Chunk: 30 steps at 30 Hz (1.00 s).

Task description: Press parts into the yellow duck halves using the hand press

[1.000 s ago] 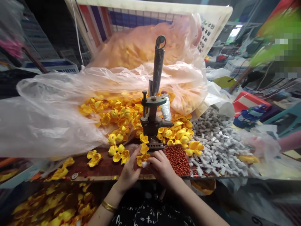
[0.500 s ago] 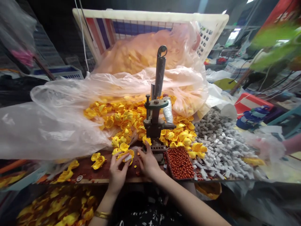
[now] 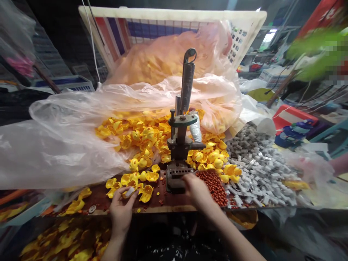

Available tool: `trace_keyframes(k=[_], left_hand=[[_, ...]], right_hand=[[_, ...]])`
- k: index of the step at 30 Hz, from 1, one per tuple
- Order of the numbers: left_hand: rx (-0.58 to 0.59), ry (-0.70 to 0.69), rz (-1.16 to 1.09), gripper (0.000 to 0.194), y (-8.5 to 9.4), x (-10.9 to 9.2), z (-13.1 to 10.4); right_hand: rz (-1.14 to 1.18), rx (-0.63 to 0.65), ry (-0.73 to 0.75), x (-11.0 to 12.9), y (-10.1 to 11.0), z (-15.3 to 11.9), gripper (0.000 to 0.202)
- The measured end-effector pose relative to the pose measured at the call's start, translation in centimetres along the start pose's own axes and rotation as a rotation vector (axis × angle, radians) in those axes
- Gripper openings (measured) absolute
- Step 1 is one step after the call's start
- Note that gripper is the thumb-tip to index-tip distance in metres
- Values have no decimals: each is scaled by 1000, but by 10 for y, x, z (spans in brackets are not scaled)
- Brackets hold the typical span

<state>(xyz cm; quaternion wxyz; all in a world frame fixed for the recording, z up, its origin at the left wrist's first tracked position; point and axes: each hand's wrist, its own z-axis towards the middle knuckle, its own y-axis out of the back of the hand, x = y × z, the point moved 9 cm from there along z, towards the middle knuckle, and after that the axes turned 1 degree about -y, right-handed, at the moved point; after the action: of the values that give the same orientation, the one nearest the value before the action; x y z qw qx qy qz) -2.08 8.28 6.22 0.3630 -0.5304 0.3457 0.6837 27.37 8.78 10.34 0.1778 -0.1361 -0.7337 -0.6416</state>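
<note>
My left hand (image 3: 121, 206) is closed on a yellow plastic shell (image 3: 127, 195) at the table's front edge. A small whitish block (image 3: 130, 191) shows in that shell, between thumb and fingers. Several open yellow shells, some shaped like ducks, lie just beyond, one of them a cupped shell (image 3: 146, 194) to the right. My right hand (image 3: 198, 190) is blurred, with its fingers bent toward the base of a hand press (image 3: 179, 145). It partly covers a tray of red-brown beads (image 3: 213, 186). Whether it holds anything is hidden.
Behind the press lies a heap of yellow shells (image 3: 146, 136) under a clear plastic bag (image 3: 81, 105), with a white crate (image 3: 174, 14) at the back. Grey-white blocks (image 3: 255, 170) are piled at right. More yellow pieces (image 3: 62, 239) are below the table edge.
My left hand has moved left and toward me with the shell. My right hand has left the press front and moved right, toward the bead tray. A yellow piece at the press base is gone from there.
</note>
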Motion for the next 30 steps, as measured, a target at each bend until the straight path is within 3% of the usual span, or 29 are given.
trace_keyframes(k=[2, 4, 8, 11, 15, 17, 20, 25, 30], left_hand=[[32, 72, -58, 37, -9, 2, -5], [82, 181, -179, 40, -27, 3, -13], [169, 425, -460, 45, -78, -3, -39], [229, 582, -602, 41, -109, -10, -58], [268, 715, -710, 30, -129, -15, -74], [250, 746, -750, 23, -133, -16, -79], [265, 769, -792, 18, -139, -20, -84], [303, 746, -792, 19, -140, -24, -83], [398, 655, -722, 28, -141, -30, -79]], right_hand=[[-197, 36, -186, -51, 6, -11, 28], [-295, 108, -226, -82, 1, -16, 25], [-229, 85, -197, -100, -5, -14, 24], [-82, -87, -167, -91, 12, -13, 23], [444, -296, 65, -48, 28, -18, 20], [714, -299, 153, -26, 21, -18, 17], [955, -287, 149, -10, 3, -13, 15], [1078, -259, 108, -6, -10, -4, 15], [1401, -80, -23, -8, -26, -2, 19]])
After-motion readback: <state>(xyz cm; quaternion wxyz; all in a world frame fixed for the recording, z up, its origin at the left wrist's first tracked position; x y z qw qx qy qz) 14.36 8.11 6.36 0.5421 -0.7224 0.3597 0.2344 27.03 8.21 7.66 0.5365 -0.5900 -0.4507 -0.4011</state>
